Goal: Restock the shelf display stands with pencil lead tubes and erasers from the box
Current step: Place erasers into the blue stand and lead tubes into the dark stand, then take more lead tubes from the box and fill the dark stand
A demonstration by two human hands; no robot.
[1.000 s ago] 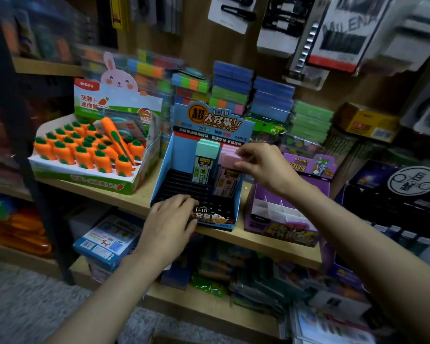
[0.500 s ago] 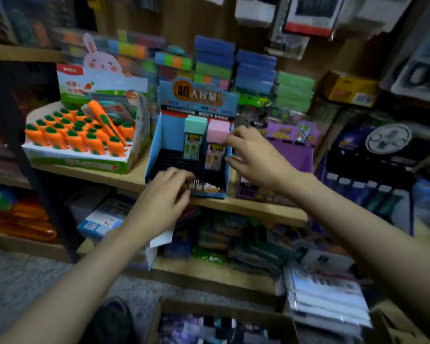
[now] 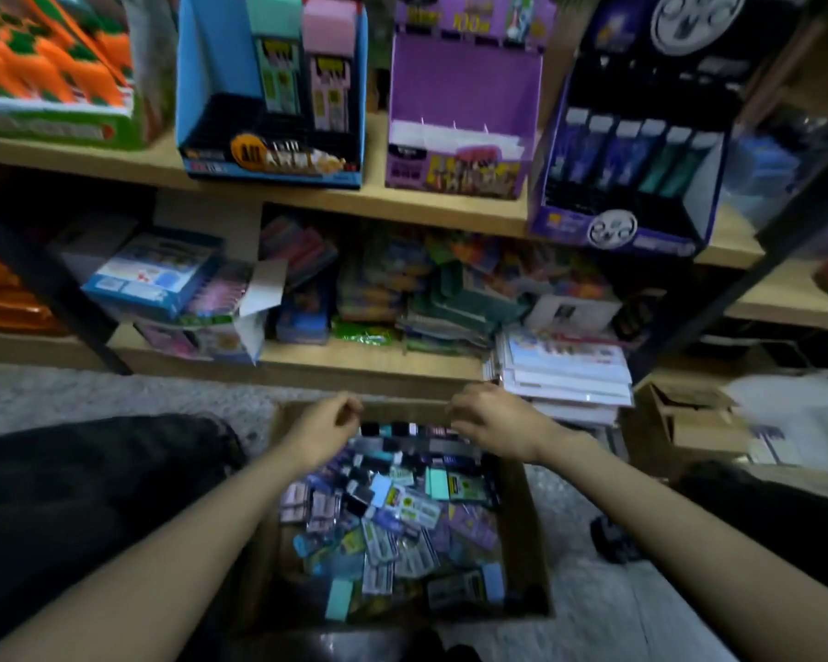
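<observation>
So the box (image 3: 527,542) sat on the floor at 6 o'clock, open top, stuffed with a messy pile of packs (image 3: 393,518): lead tubes and erasers all jumbled, teal, purple, grey, black. It was too blurry to read any labels.

Both hands hovered over the 12 o'clock end of the box, just above the pile. The left hand (image 3: 323,425) had its fingers loosely curled, thumb near the index, and I couldn't spot anything in it. The right hand (image 3: 493,420) was the same deal: fingers hanging curled, nothing visible in them, not touching the packs as far as I could see.

Up on the shelf (image 3: 307,195), at 11 o'clock, stood the blue stand (image 3: 211,64) with just a teal pack (image 3: 273,50) and a pink pack (image 3: 328,59) upright side by side at its back. The slots in front of them were bare. The purple stand (image 3: 460,78) was right next to it at 12 o'clock, white dividers showing. A dark stand (image 3: 641,222) with a row of tubes sat at 1 o'clock, and the carrot stand (image 3: 44,64) was way over at 10 o'clock.

The lower shelf (image 3: 354,360) between the box and the stands was crammed with mixed stationery.
</observation>
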